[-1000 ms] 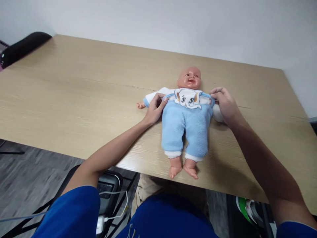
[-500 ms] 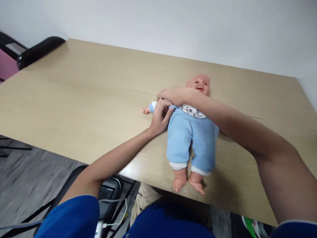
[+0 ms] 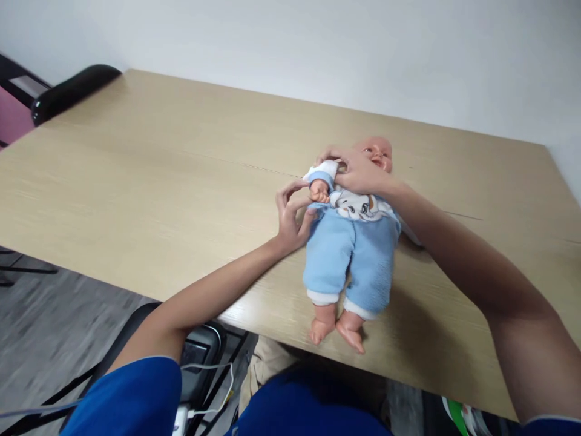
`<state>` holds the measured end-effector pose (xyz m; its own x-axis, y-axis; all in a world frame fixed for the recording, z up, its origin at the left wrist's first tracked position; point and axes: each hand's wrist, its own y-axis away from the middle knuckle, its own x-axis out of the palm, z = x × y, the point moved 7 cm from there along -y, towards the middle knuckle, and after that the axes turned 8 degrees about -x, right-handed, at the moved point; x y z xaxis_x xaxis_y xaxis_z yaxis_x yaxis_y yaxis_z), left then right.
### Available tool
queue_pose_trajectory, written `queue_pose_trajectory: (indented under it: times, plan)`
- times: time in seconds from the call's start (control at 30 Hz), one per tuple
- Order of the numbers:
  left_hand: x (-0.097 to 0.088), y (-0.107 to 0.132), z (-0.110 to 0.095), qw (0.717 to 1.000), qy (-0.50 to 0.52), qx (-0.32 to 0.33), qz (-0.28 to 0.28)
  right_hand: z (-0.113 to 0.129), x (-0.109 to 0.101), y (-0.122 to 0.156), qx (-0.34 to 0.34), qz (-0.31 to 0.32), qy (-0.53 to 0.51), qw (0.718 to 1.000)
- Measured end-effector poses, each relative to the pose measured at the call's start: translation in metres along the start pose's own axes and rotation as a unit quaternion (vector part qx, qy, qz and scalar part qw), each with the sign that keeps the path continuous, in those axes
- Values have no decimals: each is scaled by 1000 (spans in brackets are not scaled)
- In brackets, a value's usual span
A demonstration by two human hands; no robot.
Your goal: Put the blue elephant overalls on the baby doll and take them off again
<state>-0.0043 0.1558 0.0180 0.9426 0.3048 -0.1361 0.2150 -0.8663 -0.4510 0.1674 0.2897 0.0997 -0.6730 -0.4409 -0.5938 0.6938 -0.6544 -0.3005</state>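
A baby doll [image 3: 351, 242] lies on its back on the wooden table [image 3: 158, 169], feet toward me. It wears light blue fleece dungarees with an elephant patch and a white top. My right hand [image 3: 358, 172] reaches across the doll's chest and grips its arm [image 3: 321, 181], bent up over the chest in its white sleeve. My left hand [image 3: 293, 212] is at the doll's side by the dungaree strap, fingers curled with the thumb and forefinger just below the doll's small fist. The doll's head [image 3: 379, 151] is partly hidden behind my right hand.
A black chair back [image 3: 72, 91] pokes up at the table's far left corner. Below the near edge stand a dark chair frame and a device with white cables [image 3: 200, 363]. A white wall runs behind the table.
My right hand crossed from the doll's right side to its left arm and lifted that arm up over the chest. My left hand stayed at the strap.
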Motion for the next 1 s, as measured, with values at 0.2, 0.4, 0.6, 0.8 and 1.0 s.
queue_pose_trajectory:
  times: [0.2,0.4,0.6,0.8,1.0]
  plan:
    - [3,-5,7,992,110,-56,-29,27,0,22,-35,-19,64,997]
    - [3,-2,10,996,87,-9,-12,37,-7,51,-18,-45,48,998]
    - [7,-9,21,985,165,-32,-32,34,13,55,-44,-19,105,993]
    - [12,-17,33,960,244,-135,-30,40,15,65,21,-14,133,991]
    - [23,-9,55,901,335,-274,9,20,6,70,80,-79,107,988]
